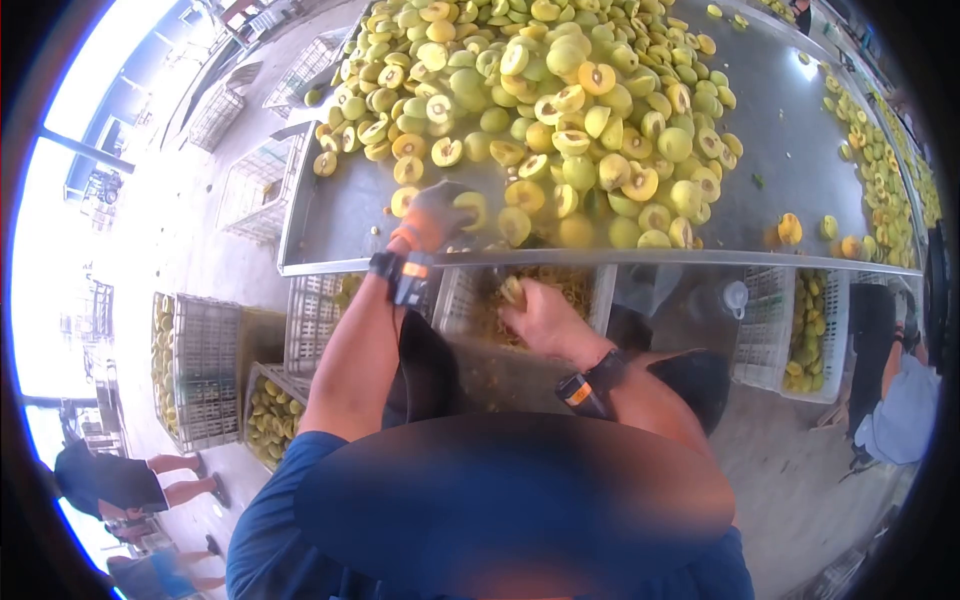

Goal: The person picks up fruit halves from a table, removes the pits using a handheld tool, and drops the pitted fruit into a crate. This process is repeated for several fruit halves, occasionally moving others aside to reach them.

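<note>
A large heap of halved yellow-green stone fruit (590, 110), many with brown pit hollows showing, lies on the metal table (340, 215). At the table's near edge my left hand (432, 215), in what looks like a glove, is blurred, its fingers closed around a fruit half (469, 210). Below the edge, my right hand (550, 318) pinches a small piece of fruit (512, 291) over a white crate (455, 305). Inside the crate lie many small brownish-yellow bits, partly hidden by my hand.
A raised metal rim (600, 257) runs along the table's near side. Crates of fruit stand at left (207, 370) and right (740, 350). More fruit (870, 170) lies along the table's right side. Other people (110, 480) are at the left and right edges.
</note>
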A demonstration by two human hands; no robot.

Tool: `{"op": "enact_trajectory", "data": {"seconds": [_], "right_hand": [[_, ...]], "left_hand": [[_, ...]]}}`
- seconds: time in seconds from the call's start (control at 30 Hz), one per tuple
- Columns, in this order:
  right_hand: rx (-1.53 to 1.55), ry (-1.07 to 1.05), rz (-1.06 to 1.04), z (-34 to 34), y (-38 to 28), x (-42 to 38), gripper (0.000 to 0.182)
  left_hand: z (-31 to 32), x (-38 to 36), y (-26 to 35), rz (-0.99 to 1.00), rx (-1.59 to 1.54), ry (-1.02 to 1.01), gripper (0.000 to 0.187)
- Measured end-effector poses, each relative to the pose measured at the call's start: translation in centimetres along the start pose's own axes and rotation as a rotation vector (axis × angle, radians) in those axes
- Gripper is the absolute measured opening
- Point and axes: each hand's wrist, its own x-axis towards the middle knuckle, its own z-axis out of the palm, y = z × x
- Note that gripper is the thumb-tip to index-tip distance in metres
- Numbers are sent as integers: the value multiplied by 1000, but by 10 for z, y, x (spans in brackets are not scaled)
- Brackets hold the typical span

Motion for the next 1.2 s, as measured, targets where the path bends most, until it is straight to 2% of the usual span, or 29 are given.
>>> {"op": "enact_trajectory", "data": {"seconds": [0.03,0.13,0.17,0.27,0.37,0.5,0.57,0.6,0.7,0.77,0.83,0.9,1.0,1.03,1.07,1.1,1.13,1.17,1.2], "right_hand": [[43,57,-17,-6,-10,1,38],[91,143,-72,-17,-20,6,35],[88,162,-102,-17,-19,8,35],[63,188,-99,-19,-26,3,34],[34,189,-57,-23,-36,-8,33],[-31,200,-106,-18,-34,-14,31],[163,58,-102,-8,-13,-7,25],[260,-10,-102,-7,-8,-3,24],[197,109,-151,0,-12,-4,22],[409,-140,183,-22,-29,-5,20],[404,-187,193,-24,-28,-7,21],[160,-40,-138,-2,3,6,21],[119,150,-243,24,30,18,20],[197,105,-270,23,25,14,19],[258,78,-309,17,19,14,18],[305,63,-307,17,21,15,18],[360,51,-297,20,23,15,18],[455,-66,-69,14,14,13,18],[369,-37,-54,15,12,15,21]], "left_hand": [[1,-17,15,-23,-140,22,52],[11,-52,56,60,-265,80,47],[14,-61,68,72,-157,98,46],[39,-75,67,120,-309,181,47],[54,-88,73,190,-214,323,45],[63,-103,92,68,-88,312,46],[66,-110,103,2,-12,308,45],[67,-112,103,44,-23,321,45],[69,-115,90,141,-88,373,41],[70,-112,89,190,-178,414,37],[66,-117,101,170,-76,402,40],[67,-120,107,181,4,418,41],[68,-123,88,221,134,435,40],[69,-121,87,230,186,445,40],[70,-119,75,246,94,407,40],[74,-110,48,246,-106,379,39],[67,-114,62,263,-22,379,39],[67,-117,65,272,-27,392,40],[63,-123,72,288,45,403,41]]}}
